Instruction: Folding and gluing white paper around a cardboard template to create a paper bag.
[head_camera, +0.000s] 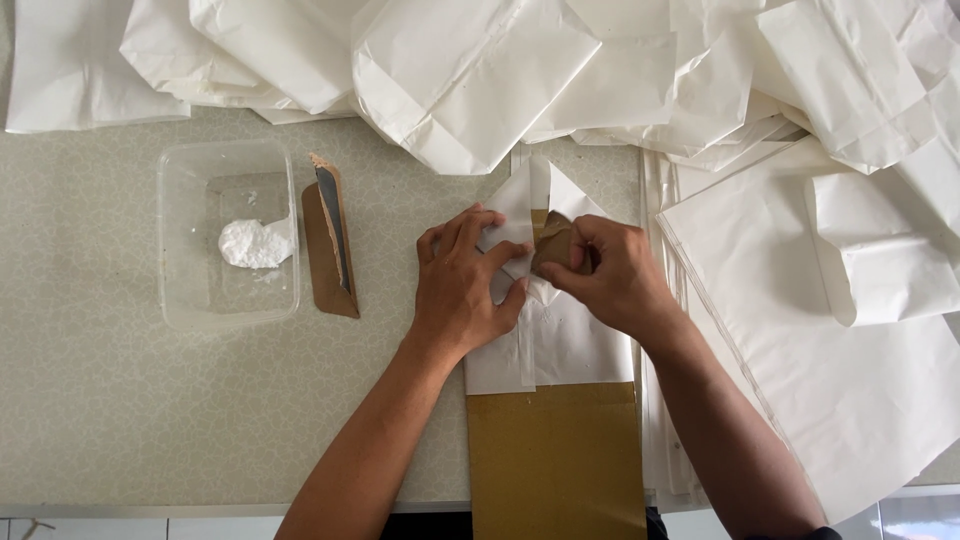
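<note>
A white paper bag lies flat over a brown cardboard board near the table's front edge. Its far end is folded into a point. My left hand presses down on the folded paper, fingers spread. My right hand pinches a small brown piece of card against the fold. The two hands touch over the bag's folded end.
A clear plastic tub holding a lump of white paste stands at the left. A brown card scraper leans beside it. Heaps of white paper bags fill the back, and stacked sheets lie at the right.
</note>
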